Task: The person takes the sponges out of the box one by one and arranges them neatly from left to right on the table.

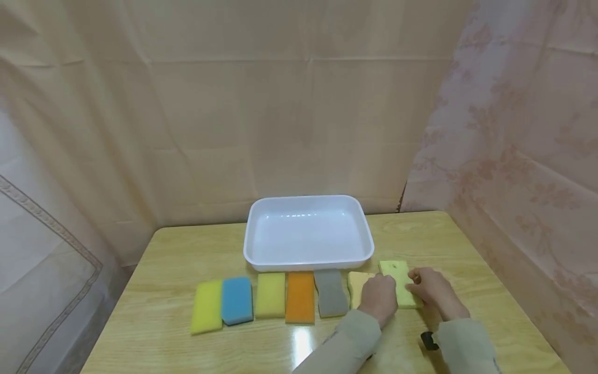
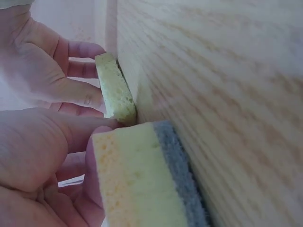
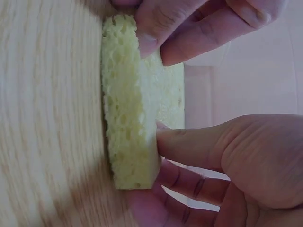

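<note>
A pale green sponge (image 1: 398,278) lies flat on the table at the right end of a row, with large pores along its side (image 3: 123,104). My left hand (image 1: 379,298) pinches its left edge with thumb and forefinger. On the opposite edge my right hand (image 1: 436,292) holds it, thumb on the upper face and fingers at the side, as the right wrist view shows. Just left of it, partly hidden by the left hand, sits a peach-and-yellow sponge (image 2: 137,175) with a dark grey scouring layer underneath.
Leftward the row continues with a grey wavy sponge (image 1: 331,293), an orange one (image 1: 300,297), a yellow one (image 1: 270,295), a blue one (image 1: 237,300) and a bright yellow one (image 1: 207,306). A white tray (image 1: 308,266) stands behind them on the wooden table (image 1: 224,356).
</note>
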`<state>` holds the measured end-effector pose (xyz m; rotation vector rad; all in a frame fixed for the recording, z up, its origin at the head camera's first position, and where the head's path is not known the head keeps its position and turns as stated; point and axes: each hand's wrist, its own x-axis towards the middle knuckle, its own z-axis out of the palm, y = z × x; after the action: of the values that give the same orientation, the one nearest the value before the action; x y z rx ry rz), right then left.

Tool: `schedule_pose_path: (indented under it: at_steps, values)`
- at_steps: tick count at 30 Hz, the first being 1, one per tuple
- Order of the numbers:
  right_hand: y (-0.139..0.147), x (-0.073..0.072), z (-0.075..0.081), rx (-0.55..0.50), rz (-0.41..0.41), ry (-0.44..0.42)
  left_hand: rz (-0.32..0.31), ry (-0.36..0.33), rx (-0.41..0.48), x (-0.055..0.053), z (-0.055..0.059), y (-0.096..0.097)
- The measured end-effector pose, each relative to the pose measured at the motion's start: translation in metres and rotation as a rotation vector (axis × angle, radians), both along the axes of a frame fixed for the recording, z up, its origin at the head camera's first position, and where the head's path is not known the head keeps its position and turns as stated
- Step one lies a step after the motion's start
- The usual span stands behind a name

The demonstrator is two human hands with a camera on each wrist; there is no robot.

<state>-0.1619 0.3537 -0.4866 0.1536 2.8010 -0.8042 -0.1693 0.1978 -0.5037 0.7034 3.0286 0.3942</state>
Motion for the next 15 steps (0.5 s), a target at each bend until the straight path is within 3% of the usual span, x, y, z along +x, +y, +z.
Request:
schedule_pose_path:
  at_steps: [3, 8, 13, 15]
  values:
    - [-0.001, -0.002, 0.003, 0.024, 0.033, 0.020, 0.010, -0.050, 0.074, -0.007, 0.002, -0.003]
    - [-0.001, -0.001, 0.008, 0.043, 0.043, 0.017, 0.026, -0.214, 0.226, -0.010, 0.010, -0.011]
    - [-0.001, 0.003, 0.015, 0.083, 0.034, 0.027, -0.036, -0.274, 0.302, -0.006, 0.023, -0.025]
    - [-0.004, 0.005, 0.018, 0.099, 0.064, 0.081, -0.077, -0.293, 0.339, -0.005, 0.030, -0.033]
